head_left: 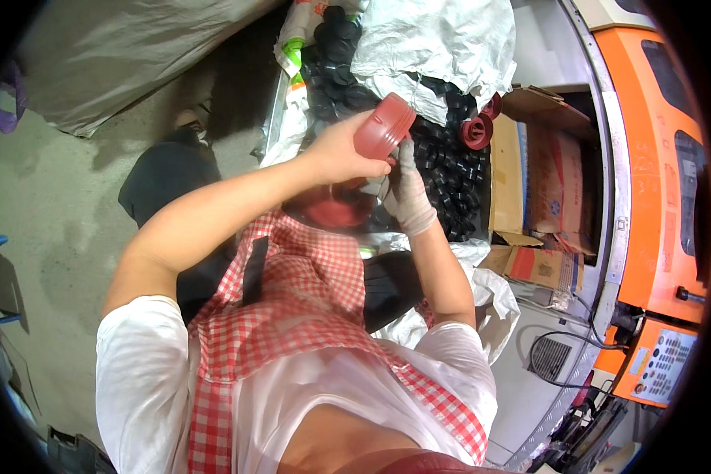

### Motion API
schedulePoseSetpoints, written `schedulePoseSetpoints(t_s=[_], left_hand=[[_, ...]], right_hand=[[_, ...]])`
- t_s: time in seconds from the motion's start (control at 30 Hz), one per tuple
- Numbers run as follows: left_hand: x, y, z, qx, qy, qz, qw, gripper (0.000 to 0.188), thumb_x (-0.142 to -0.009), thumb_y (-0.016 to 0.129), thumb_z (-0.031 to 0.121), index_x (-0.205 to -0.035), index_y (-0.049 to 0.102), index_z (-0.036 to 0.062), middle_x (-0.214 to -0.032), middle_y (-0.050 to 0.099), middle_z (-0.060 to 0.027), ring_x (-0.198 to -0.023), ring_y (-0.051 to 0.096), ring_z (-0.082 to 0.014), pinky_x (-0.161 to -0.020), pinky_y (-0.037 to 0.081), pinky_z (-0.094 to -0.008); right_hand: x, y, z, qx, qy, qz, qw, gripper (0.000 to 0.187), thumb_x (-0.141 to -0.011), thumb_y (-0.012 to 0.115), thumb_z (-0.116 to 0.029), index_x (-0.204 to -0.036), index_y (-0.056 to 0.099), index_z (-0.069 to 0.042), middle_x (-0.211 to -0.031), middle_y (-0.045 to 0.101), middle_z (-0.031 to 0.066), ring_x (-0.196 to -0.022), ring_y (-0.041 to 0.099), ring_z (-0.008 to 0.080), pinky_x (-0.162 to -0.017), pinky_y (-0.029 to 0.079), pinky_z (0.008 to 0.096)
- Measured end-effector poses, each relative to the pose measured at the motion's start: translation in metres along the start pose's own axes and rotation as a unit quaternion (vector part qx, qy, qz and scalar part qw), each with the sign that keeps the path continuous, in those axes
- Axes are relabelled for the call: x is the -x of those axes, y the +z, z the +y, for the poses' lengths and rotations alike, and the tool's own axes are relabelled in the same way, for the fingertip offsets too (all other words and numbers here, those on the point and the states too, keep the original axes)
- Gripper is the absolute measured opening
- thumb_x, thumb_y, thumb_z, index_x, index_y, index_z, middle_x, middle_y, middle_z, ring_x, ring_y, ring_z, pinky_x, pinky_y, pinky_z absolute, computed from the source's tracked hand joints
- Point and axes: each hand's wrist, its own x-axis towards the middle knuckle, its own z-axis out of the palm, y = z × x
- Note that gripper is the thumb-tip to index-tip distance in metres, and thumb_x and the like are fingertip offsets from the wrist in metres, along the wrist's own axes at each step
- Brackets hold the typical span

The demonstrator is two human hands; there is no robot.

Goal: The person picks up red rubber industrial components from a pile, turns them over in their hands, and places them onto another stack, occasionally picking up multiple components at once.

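Note:
My bare left hand (338,150) grips a red, translucent, round plastic part (385,125) with a ridged rim, holding it tilted above a heap of black plastic pieces. Just below and right of it is my right hand (409,193) in a pale glove, fingertips drawn together at the part's lower edge. Whatever lies between those fingertips is mostly hidden. Under my left wrist, close to my lap, another red plastic piece (336,209) shows partly. Two more red round parts (476,131) rest at the heap's right edge; one has spokes inside.
Small black plastic pieces (450,178) fill the space ahead, partly covered by a white woven sack (438,47). An open cardboard box (509,174) stands to the right, beside an orange machine (648,182) with a button panel (665,365). Grey floor (63,205) lies left.

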Motion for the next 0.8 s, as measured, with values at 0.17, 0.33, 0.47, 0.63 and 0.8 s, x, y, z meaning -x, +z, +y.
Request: schedulePoseSetpoints(t_s=[0.17, 0.33, 0.47, 0.63, 0.8], left_hand=[[0.006, 0.004, 0.003, -0.058, -0.040, 0.015, 0.997, 0.071, -0.066, 0.079, 0.022, -0.130, 0.052, 0.0062, -0.103, 0.066, -0.0061, -0.090, 0.062, -0.0137, -0.084, 0.050, -0.0291], [0.007, 0.003, 0.003, -0.089, -0.043, 0.030, 0.995, 0.068, -0.067, 0.078, 0.023, -0.127, 0.053, 0.0057, -0.103, 0.066, -0.0078, -0.089, 0.063, -0.0144, -0.082, 0.050, -0.0296], [0.007, 0.002, 0.000, -0.128, -0.008, 0.057, 0.990, 0.067, -0.067, 0.079, 0.025, -0.126, 0.053, 0.0052, -0.101, 0.067, -0.0083, -0.087, 0.064, -0.0147, -0.080, 0.051, -0.0294], [0.006, 0.009, -0.011, -0.062, -0.022, 0.042, 0.997, 0.071, -0.067, 0.080, 0.023, -0.129, 0.051, 0.0036, -0.104, 0.067, -0.0086, -0.091, 0.063, -0.0141, -0.083, 0.050, -0.0289], [0.011, 0.013, -0.006, -0.108, 0.037, 0.054, 0.992, 0.077, -0.068, 0.080, 0.021, -0.135, 0.046, 0.0022, -0.108, 0.067, -0.0099, -0.094, 0.063, -0.0142, -0.087, 0.049, -0.0297]], right_hand=[[0.003, 0.002, 0.027, 0.289, -0.241, 0.038, 0.926, 0.074, -0.086, 0.063, -0.052, -0.140, 0.035, -0.010, -0.129, 0.051, 0.0090, -0.117, 0.052, 0.0224, -0.095, 0.047, 0.0353], [0.002, -0.009, 0.020, 0.403, -0.238, -0.008, 0.884, 0.073, -0.086, 0.065, -0.050, -0.140, 0.038, -0.009, -0.134, 0.049, 0.0083, -0.122, 0.048, 0.0223, -0.102, 0.041, 0.0370], [0.007, -0.009, 0.028, 0.383, -0.263, 0.002, 0.885, 0.075, -0.085, 0.067, -0.046, -0.141, 0.035, -0.008, -0.133, 0.050, 0.0098, -0.119, 0.050, 0.0222, -0.101, 0.042, 0.0359], [0.007, -0.013, 0.018, 0.095, -0.076, -0.029, 0.992, 0.063, -0.082, 0.069, -0.050, -0.126, 0.054, -0.009, -0.111, 0.062, 0.0080, -0.102, 0.059, 0.0183, -0.086, 0.050, 0.0316], [0.011, -0.037, 0.029, 0.209, -0.136, 0.059, 0.967, 0.049, -0.089, 0.064, -0.037, -0.126, 0.049, -0.009, -0.106, 0.060, 0.0029, -0.085, 0.057, 0.0144, -0.071, 0.050, 0.0287]])
